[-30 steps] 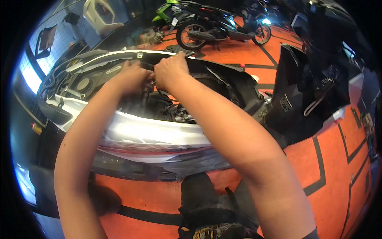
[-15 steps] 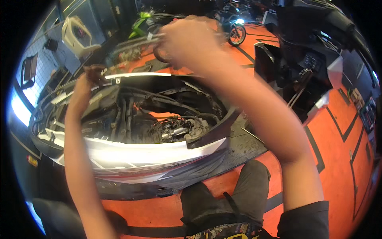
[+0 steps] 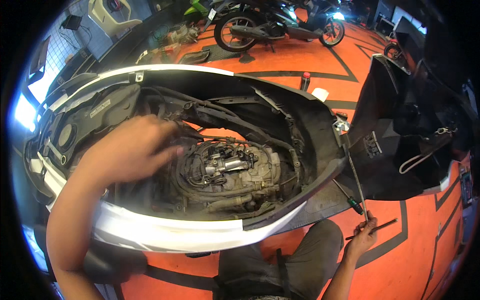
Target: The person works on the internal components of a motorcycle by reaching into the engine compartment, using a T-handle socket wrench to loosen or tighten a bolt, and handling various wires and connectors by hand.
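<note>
In front of me lies the scooter body [image 3: 170, 227], its white side panel nearest me and its top uncovered. Inside it the engine [image 3: 270, 172] shows, with a silver metal part [image 3: 234, 163] and hoses round it. My left hand [image 3: 135, 150] hovers over the left part of this opening, slightly blurred, thumb apart from the fingers; nothing shows in it. Low at the right, my right hand [image 3: 364, 237] is closed round a T-handle wrench [image 3: 358, 187], crossbar at the palm and long shaft pointing up. Beside that shaft is a green-handled screwdriver [image 3: 355, 205].
The scooter's black front section [image 3: 385, 165] rises at the right, with a key and strap [image 3: 425, 152] hanging there. Beyond the body stand a red-capped bottle [image 3: 305, 81] and another motorcycle [image 3: 270, 30]. A pale panel [image 3: 112, 17] is at the back left.
My right hand has dropped from high above the body to the lower right, where it now holds the T-handle wrench. My left hand has come in over the opening. The view has shifted.
</note>
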The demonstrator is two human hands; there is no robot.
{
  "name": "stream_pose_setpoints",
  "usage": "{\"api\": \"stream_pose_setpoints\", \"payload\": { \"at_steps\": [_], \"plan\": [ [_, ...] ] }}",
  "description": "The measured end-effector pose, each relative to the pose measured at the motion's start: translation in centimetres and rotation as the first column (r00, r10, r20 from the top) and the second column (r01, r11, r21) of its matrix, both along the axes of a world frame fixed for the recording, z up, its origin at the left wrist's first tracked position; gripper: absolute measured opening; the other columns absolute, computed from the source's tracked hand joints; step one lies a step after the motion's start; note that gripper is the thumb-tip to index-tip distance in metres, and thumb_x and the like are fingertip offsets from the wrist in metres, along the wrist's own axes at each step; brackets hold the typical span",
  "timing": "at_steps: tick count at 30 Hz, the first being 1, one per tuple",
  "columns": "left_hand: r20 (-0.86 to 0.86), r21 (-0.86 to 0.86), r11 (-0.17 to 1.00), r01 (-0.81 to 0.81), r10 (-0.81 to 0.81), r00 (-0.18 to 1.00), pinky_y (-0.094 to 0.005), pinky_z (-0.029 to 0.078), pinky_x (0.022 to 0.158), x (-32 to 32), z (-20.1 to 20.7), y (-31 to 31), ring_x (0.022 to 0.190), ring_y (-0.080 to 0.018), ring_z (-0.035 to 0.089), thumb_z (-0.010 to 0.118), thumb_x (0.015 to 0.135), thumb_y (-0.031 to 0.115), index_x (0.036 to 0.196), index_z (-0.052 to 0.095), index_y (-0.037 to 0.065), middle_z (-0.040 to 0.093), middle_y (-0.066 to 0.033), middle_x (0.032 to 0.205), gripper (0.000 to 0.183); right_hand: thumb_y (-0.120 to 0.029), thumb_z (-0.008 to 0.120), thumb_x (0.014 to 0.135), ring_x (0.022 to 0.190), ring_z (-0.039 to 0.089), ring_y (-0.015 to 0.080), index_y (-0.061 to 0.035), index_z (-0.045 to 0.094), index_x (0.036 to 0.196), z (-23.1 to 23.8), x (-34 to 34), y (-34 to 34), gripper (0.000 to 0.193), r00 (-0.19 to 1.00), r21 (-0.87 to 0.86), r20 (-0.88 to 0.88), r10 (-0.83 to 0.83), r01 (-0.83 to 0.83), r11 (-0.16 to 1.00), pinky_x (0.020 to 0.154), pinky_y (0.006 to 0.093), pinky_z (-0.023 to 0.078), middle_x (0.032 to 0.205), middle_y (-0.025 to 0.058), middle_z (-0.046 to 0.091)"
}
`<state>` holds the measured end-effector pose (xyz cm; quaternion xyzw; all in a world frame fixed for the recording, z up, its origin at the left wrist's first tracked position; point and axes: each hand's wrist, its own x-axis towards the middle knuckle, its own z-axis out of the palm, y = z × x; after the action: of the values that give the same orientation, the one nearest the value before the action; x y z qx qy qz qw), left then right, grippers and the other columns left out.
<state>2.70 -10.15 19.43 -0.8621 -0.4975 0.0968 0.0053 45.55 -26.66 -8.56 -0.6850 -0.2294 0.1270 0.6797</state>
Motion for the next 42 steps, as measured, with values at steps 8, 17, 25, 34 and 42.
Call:
{"api": "stream_pose_setpoints", "payload": {
  "at_steps": [8,17,25,34,42],
  "plan": [
    [-0.148,-0.286,0.947,-0.147,0.108,0.983,-0.0504,0.054,0.084,-0.5,-0.3,0.5,0.089,-0.0432,0.068,0.059,0.098,0.032,0.099,0.067,-0.003,0.069,-0.0246,0.089,0.036,-0.043,0.055,0.106,0.083,0.057,0.0139,0.0011,0.058,0.131,-14.7,1.8,4.5,0.051,0.755,0.032,-0.646,0.11,-0.118,0.993,0.07,0.03,0.048,0.088,0.0042,0.058],
    [-0.259,-0.255,0.879,-0.403,0.34,0.904,-0.0473,0.053,0.092,0.9,0.3,0.4,0.103,-0.0389,0.067,0.055,0.1,0.039,0.117,0.067,0.003,0.069,-0.0246,0.1,0.041,-0.027,0.058,0.102,0.081,0.071,0.0298,0.0052,0.058,0.114,-12.6,2.5,4.9,0.035,0.847,-0.534,-0.436,0.305,-0.516,0.67,0.074,0.0434,0.062,0.09,0.0159,0.067],
    [-0.219,-0.107,0.941,-0.321,0.293,0.931,-0.0482,0.055,0.081,0.8,-0.6,-0.4,0.09,-0.0388,0.07,0.059,0.097,0.032,0.106,0.07,0.002,0.072,-0.021,0.09,0.033,-0.02,0.063,0.095,0.089,0.067,0.0446,0.0084,0.066,0.105,-11.7,3.0,6.1,0.03,0.71,-0.571,0.412,0.571,-0.287,0.769,0.082,0.0473,0.052,0.094,0.0282,0.068],
    [-0.228,-0.163,0.979,-0.121,0.082,0.97,-0.0416,0.045,0.092,0.9,-1.7,-2.3,0.096,-0.0322,0.063,0.066,0.091,0.028,0.097,0.065,0.0,0.068,-0.0166,0.091,0.028,-0.009,0.057,0.098,0.095,0.059,0.0241,0.0035,0.063,0.111,-1.4,-3.0,6.4,0.019,0.914,-0.287,0.214,0.346,-0.279,0.916,0.083,0.0357,0.048,0.107,0.0144,0.061],
    [-0.344,-0.334,0.931,-0.148,0.026,0.939,-0.0433,0.043,0.095,0.3,-3.6,-1.7,0.104,-0.0303,0.061,0.069,0.087,0.031,0.103,0.067,0.0,0.069,-0.0135,0.097,0.035,0.0,0.066,0.086,0.087,0.065,0.0347,-0.0012,0.068,0.105,19.3,-10.9,17.9,0.019,0.358,-0.515,0.375,0.855,-0.687,0.513,0.08,0.0416,0.052,0.094,0.0159,0.069]
  ]
}}
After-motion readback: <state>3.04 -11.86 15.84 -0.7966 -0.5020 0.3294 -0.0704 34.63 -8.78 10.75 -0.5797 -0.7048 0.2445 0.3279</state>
